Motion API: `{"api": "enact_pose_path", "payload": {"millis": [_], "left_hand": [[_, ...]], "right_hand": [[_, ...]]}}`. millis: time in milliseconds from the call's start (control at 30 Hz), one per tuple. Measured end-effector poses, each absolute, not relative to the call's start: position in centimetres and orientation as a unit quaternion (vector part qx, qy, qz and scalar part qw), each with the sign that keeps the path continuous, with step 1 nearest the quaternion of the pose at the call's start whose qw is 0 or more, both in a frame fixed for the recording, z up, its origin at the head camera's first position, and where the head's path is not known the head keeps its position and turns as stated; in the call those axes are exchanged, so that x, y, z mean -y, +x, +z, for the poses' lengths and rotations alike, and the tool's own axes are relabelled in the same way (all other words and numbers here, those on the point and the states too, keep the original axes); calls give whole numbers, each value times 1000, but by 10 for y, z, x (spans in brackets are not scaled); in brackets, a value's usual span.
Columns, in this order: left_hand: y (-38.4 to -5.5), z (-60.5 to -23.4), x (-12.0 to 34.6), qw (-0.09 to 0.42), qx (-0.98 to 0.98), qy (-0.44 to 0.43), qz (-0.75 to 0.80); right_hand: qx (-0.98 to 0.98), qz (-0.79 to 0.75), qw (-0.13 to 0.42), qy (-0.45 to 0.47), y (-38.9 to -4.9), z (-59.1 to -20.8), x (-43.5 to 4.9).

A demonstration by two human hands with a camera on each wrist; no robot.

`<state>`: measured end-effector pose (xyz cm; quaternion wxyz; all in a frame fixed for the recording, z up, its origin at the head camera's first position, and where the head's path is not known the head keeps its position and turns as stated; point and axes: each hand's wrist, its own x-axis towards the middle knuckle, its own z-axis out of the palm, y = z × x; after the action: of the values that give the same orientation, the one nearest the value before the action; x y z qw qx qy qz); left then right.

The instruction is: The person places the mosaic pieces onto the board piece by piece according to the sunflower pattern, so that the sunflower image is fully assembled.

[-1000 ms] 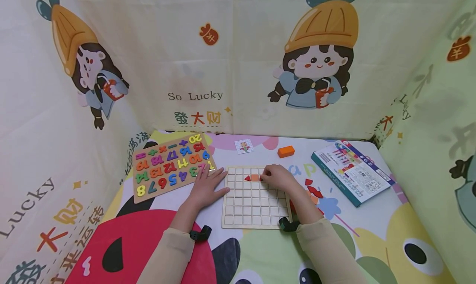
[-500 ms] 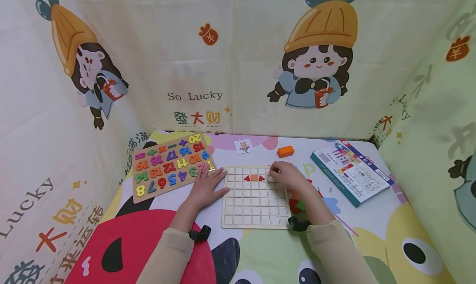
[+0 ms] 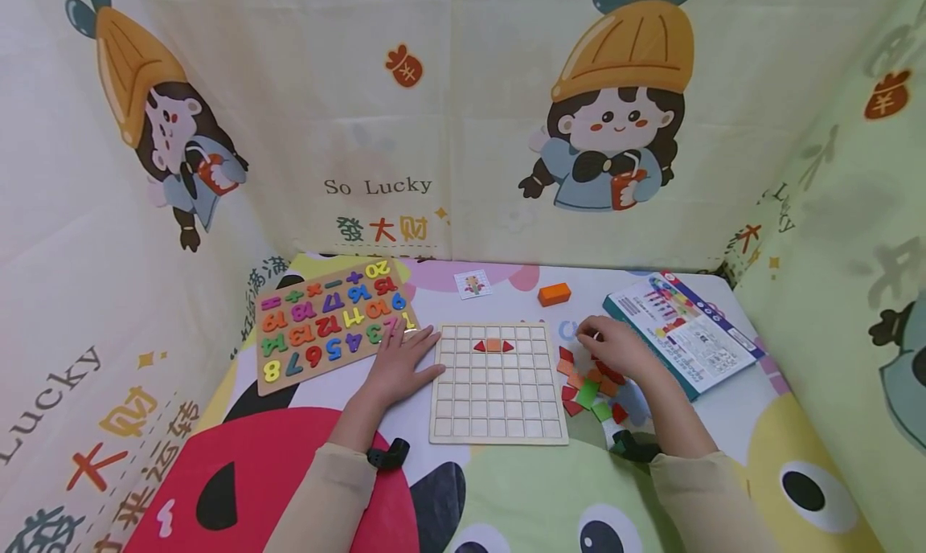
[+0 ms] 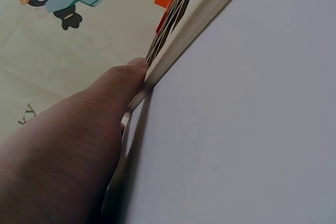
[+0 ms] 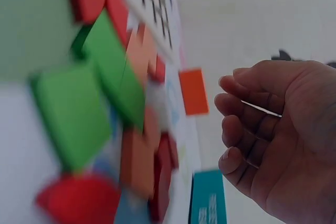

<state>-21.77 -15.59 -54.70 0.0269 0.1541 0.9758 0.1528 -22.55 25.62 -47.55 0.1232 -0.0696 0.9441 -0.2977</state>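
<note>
Wooden grid board (image 3: 499, 404) touches the widely spread left grip (image 3: 400, 368).

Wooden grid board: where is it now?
In the head view, the wooden grid board lies between the left hand and the loose tiles on its right.

Your left sleeve (image 3: 321, 493) is long and light tan, like sand. Your right sleeve (image 3: 705, 493) is the same tan, and it looks soft and plain, with small folds. Both sleeves stop before your hands, so a bit of your left arm (image 3: 358, 418) and your right arm (image 3: 678, 416) shows. Your left hand (image 3: 401, 368) and right hand (image 3: 615, 346) are bare. You wear a small black left camera (image 3: 388, 455) and a dark right camera (image 3: 635, 446), both bent and smooth.
</note>
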Motion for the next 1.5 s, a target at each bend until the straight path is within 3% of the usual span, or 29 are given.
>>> {"api": "enact_pose_path", "payload": {"millis": [533,967,1500], "left_hand": [[-218,-548,157,15,-974,165,154],[-218,-547,156,18,-975,160,155],[-218,-548,157,28,-975,156,157]], "right_hand": [[-929,-326,155,-88,-199,-505,-311],[-919,-330,188,-108,-184,-504,-326],[-939,-267,147,-160,-184,-511,-327]]}}
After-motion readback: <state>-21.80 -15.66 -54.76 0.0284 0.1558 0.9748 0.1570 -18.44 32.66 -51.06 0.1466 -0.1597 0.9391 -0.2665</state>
